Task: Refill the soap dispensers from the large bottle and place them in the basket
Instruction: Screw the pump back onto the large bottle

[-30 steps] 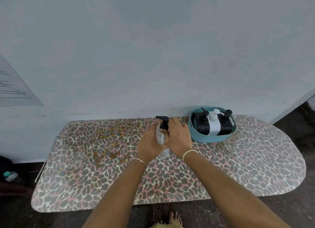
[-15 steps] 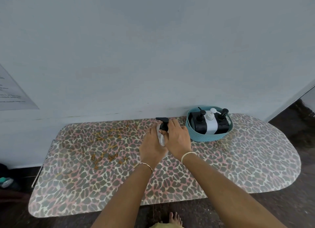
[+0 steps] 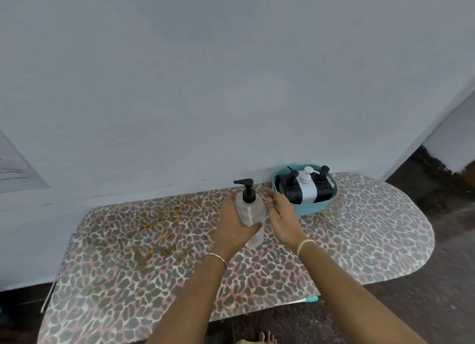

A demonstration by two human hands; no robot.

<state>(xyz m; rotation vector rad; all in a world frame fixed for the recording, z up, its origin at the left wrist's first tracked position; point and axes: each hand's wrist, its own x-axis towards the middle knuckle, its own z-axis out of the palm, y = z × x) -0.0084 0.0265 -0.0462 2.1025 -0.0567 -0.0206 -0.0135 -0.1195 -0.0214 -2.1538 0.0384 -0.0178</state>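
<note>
A clear plastic bottle (image 3: 250, 212) with a black pump top stands upright on the leopard-print table (image 3: 359, 235). My left hand (image 3: 234, 225) grips its body from the left, thumb across the front. My right hand (image 3: 281, 215) hovers just right of the bottle with fingers straight, apart from it. A teal basket (image 3: 312, 207) at the back right holds two black dispensers (image 3: 291, 186) (image 3: 322, 183) and a white dispenser (image 3: 307, 186) between them, all with pumps on.
A pale wall runs right behind the table. Orange-brown stains mark the table's left half (image 3: 159, 230). A sheet of paper (image 3: 15, 171) hangs on the wall at left. Dark floor lies to the right and in front, with a bare foot (image 3: 266, 337) at the bottom.
My right hand has come off the black pump top and moved a little to the right, fingers now straight. My left hand still holds the bottle.
</note>
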